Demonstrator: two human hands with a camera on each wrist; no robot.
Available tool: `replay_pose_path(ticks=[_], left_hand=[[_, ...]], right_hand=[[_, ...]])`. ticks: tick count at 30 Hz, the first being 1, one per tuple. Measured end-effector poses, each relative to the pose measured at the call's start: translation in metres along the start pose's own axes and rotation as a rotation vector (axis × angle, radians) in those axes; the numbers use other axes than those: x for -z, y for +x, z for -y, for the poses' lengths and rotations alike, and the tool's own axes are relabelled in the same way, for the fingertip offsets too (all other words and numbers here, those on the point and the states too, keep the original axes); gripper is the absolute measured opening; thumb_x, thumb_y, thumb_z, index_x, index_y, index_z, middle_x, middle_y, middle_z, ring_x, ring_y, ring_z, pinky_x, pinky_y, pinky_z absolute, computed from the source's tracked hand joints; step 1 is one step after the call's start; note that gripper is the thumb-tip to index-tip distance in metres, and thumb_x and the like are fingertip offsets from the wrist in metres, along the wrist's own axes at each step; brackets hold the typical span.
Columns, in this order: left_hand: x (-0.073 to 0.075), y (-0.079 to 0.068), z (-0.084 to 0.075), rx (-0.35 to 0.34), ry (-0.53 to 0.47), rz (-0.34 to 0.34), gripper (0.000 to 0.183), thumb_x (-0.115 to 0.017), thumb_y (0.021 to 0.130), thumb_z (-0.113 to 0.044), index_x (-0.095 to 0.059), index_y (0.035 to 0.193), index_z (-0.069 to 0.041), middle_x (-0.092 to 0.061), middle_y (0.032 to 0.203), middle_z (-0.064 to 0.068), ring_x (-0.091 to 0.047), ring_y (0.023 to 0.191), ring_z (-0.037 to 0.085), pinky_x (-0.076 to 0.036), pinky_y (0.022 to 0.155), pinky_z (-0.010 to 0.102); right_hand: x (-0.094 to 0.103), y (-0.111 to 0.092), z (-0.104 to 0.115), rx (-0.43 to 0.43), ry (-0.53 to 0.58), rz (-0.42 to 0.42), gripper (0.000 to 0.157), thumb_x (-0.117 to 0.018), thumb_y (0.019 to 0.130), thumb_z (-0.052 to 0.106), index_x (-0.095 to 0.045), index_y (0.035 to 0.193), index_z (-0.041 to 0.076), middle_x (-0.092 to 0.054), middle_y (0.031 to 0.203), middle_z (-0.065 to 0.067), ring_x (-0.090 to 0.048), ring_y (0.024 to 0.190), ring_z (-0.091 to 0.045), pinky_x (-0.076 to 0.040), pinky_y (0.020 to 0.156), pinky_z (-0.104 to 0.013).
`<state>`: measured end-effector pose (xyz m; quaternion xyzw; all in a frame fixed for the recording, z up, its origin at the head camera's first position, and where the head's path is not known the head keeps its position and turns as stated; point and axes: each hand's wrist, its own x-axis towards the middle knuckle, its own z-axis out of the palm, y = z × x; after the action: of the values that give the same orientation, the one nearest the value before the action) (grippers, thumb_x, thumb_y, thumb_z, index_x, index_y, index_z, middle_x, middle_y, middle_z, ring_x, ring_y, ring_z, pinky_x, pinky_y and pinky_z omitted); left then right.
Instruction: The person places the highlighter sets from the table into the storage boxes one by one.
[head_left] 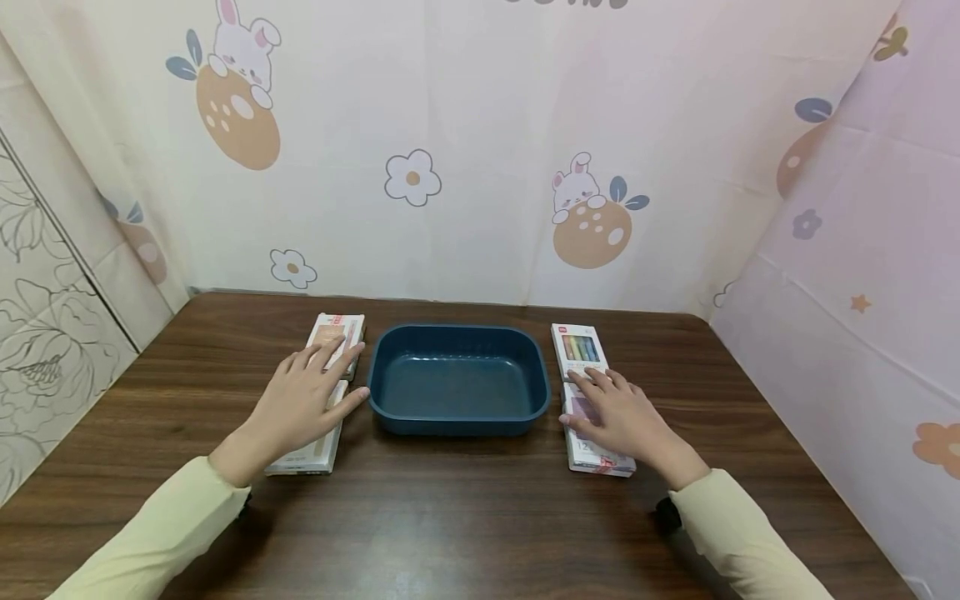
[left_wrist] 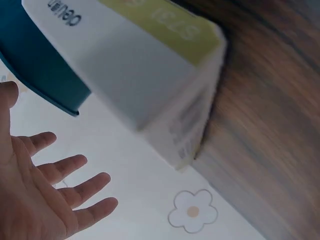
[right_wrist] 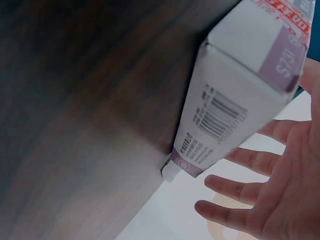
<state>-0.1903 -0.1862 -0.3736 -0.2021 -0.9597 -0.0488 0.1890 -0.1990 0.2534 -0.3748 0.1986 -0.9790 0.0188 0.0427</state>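
The near left box (left_wrist: 115,65) reads "deli" and "S731"; the near right box (right_wrist: 220,115), "S731" and "12".

I read the head view as bright and evenly lit. Soft light appears to fall from above, leaving a pale glare patch on the near part of the table (head_left: 465,517) and thin highlights inside the tray (head_left: 459,425). Dark, soft-edged shadows lie beside the sleeves (head_left: 161,525). My left wrist view is dimmer: the left box (left_wrist: 125,65) and wood grain are blurred. My right wrist view darkens at upper left; the barcode (right_wrist: 218,114) on the right box (right_wrist: 265,95) resolves more clearly.
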Motion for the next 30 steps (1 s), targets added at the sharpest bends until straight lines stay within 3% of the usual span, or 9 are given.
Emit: replay_pose_path(ticks=[7, 22, 30], left_hand=[[-0.001, 0.007, -0.008, -0.022, -0.026, 0.032, 0.062, -0.042, 0.09, -0.055, -0.035, 0.141, -0.021, -0.039, 0.142, 0.013, -0.039, 0.125, 0.038, -0.034, 0.095, 0.057], [-0.002, 0.021, -0.016, -0.003, -0.127, 0.176, 0.061, -0.037, 0.091, -0.056, -0.035, 0.141, -0.021, -0.037, 0.143, 0.013, -0.038, 0.126, 0.038, -0.03, 0.099, 0.059], [-0.007, 0.026, -0.015, -0.006, -0.164, 0.217, 0.058, -0.038, 0.092, -0.052, -0.038, 0.14, -0.019, -0.038, 0.142, 0.014, -0.041, 0.124, 0.039, -0.031, 0.097, 0.061]], right_hand=[[-0.003, 0.001, 0.001, 0.003, 0.026, 0.019, 0.073, -0.046, 0.083, 0.063, -0.039, 0.14, 0.017, -0.043, 0.137, -0.019, -0.042, 0.12, -0.044, -0.038, 0.089, -0.062], [-0.006, 0.004, 0.003, 0.015, 0.075, 0.091, 0.067, -0.045, 0.084, 0.063, -0.04, 0.138, 0.025, -0.043, 0.136, -0.016, -0.043, 0.116, -0.038, -0.045, 0.082, -0.057], [-0.005, 0.007, 0.006, 0.012, 0.073, 0.105, 0.065, -0.047, 0.084, 0.061, -0.044, 0.136, 0.022, -0.045, 0.134, -0.017, -0.044, 0.114, -0.038, -0.046, 0.08, -0.056]])
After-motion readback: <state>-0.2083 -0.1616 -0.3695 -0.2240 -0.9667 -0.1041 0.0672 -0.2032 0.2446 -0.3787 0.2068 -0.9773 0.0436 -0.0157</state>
